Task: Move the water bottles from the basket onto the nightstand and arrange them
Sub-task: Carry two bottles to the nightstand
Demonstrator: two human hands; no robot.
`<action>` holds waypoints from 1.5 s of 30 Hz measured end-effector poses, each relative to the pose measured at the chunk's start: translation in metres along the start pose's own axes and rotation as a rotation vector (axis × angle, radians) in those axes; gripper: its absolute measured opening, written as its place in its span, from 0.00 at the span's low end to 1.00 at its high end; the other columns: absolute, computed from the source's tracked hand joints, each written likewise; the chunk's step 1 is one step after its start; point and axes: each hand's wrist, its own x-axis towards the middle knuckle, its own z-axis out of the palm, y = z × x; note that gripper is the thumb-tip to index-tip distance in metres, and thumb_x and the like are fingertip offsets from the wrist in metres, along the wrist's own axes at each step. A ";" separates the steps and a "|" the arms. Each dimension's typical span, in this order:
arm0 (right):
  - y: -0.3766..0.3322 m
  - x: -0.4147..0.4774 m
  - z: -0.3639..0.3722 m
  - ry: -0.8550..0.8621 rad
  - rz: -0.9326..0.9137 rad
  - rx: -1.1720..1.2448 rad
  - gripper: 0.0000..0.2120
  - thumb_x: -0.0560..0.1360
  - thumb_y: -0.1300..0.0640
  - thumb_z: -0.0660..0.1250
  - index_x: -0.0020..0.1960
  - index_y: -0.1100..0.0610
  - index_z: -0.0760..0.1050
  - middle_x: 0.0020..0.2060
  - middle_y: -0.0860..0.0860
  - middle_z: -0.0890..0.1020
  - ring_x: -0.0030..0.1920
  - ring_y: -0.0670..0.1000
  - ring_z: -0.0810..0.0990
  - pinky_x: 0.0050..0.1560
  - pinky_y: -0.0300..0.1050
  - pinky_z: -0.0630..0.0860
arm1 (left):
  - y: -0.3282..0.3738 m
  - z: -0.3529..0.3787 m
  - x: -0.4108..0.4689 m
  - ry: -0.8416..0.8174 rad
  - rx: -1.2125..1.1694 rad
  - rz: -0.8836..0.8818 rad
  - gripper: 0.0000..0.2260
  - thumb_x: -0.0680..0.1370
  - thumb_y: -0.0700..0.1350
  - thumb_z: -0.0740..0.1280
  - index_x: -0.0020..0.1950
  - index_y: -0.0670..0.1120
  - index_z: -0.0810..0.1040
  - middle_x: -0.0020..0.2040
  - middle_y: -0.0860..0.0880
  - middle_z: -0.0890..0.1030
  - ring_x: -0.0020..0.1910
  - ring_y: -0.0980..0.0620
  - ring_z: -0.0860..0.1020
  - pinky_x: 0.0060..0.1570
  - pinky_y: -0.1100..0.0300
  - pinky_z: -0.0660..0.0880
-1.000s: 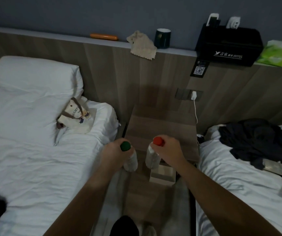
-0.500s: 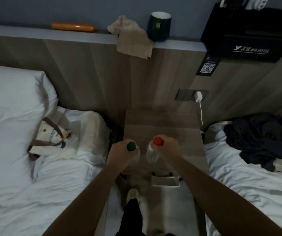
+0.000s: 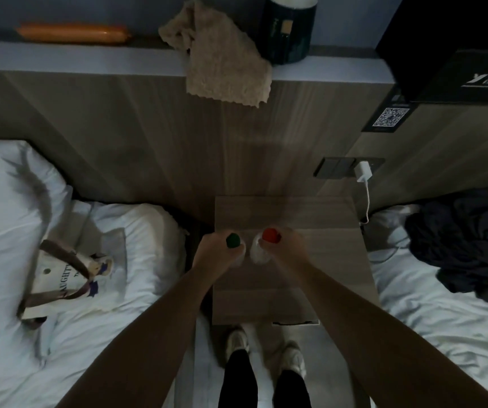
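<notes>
Head view looks straight down on both arms reaching over the wooden desk between two beds. Each grip is wrapped around a bottle near its neck: the left hand holds the green-capped bottle, the right hand holds the red-capped bottle. Caps poke up above the curled fingers, so both bottles stand upright, side by side with a narrow gap between the grips. Whether their bases touch the desk I cannot tell; the hands hide them. Holding high on the neck probably leaves the base free to land flat, and carrying one per hand lets the pair be set down level with each other. Beyond the grips the desk surface lies bare up to the headboard panel, which gives room to line them up. Behind the grips, toward the person's feet, a pale rim peeks from under the desk edge, likely the basket, though little of it shows. Left of the left grip a tote bag lies on the white bed; right of the right grip dark clothing is heaped on the other bed.
</notes>
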 end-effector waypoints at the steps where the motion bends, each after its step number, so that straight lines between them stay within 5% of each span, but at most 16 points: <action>1: -0.001 0.007 0.001 0.003 0.003 -0.012 0.06 0.70 0.55 0.71 0.46 0.54 0.81 0.38 0.50 0.82 0.41 0.48 0.78 0.42 0.40 0.74 | -0.001 0.000 0.007 0.008 0.001 0.000 0.13 0.73 0.53 0.69 0.56 0.51 0.79 0.47 0.52 0.82 0.47 0.54 0.80 0.49 0.58 0.78; 9: -0.007 0.043 0.013 -0.041 0.037 -0.015 0.05 0.68 0.55 0.71 0.44 0.50 0.80 0.36 0.47 0.82 0.40 0.48 0.81 0.44 0.45 0.79 | -0.001 -0.002 0.048 -0.002 0.035 0.002 0.12 0.72 0.50 0.69 0.55 0.51 0.79 0.45 0.52 0.82 0.45 0.55 0.79 0.46 0.59 0.78; 17: 0.003 0.058 0.022 -0.045 0.003 -0.056 0.13 0.71 0.53 0.72 0.54 0.55 0.80 0.42 0.50 0.81 0.45 0.50 0.79 0.43 0.39 0.71 | -0.006 0.002 0.055 -0.001 -0.040 0.030 0.11 0.73 0.49 0.69 0.55 0.51 0.78 0.43 0.55 0.80 0.43 0.57 0.79 0.44 0.62 0.78; 23: 0.011 0.057 0.022 -0.090 -0.002 -0.039 0.13 0.73 0.50 0.70 0.56 0.51 0.76 0.43 0.46 0.78 0.46 0.47 0.78 0.41 0.38 0.68 | -0.008 0.007 0.050 0.030 -0.035 -0.024 0.17 0.73 0.53 0.69 0.61 0.55 0.74 0.52 0.53 0.82 0.51 0.54 0.79 0.52 0.52 0.79; 30: 0.020 0.039 0.018 -0.135 -0.082 -0.031 0.22 0.74 0.44 0.67 0.64 0.50 0.69 0.50 0.46 0.81 0.46 0.44 0.79 0.39 0.38 0.72 | -0.015 0.008 0.016 0.066 -0.180 -0.149 0.24 0.71 0.58 0.70 0.64 0.55 0.69 0.52 0.53 0.80 0.52 0.50 0.79 0.53 0.48 0.78; 33: 0.028 0.020 0.014 -0.140 -0.142 -0.043 0.15 0.77 0.39 0.59 0.59 0.46 0.68 0.49 0.46 0.80 0.46 0.46 0.80 0.48 0.51 0.79 | -0.030 0.015 -0.020 0.159 -0.123 -0.215 0.25 0.70 0.61 0.67 0.63 0.50 0.70 0.51 0.47 0.81 0.50 0.45 0.80 0.49 0.51 0.77; 38: 0.051 -0.019 0.008 -0.328 -0.193 -0.226 0.31 0.77 0.46 0.65 0.75 0.52 0.57 0.68 0.52 0.72 0.65 0.55 0.74 0.63 0.49 0.73 | -0.042 0.034 -0.104 0.264 -0.158 -0.347 0.19 0.71 0.48 0.72 0.60 0.47 0.74 0.47 0.47 0.80 0.49 0.45 0.80 0.49 0.54 0.76; 45: 0.064 -0.071 0.025 -0.678 -0.347 -0.320 0.24 0.77 0.55 0.65 0.71 0.57 0.65 0.67 0.58 0.72 0.66 0.57 0.72 0.66 0.51 0.70 | -0.039 0.085 -0.236 0.540 -0.233 -0.489 0.17 0.72 0.45 0.73 0.59 0.43 0.78 0.46 0.48 0.78 0.44 0.54 0.75 0.45 0.65 0.66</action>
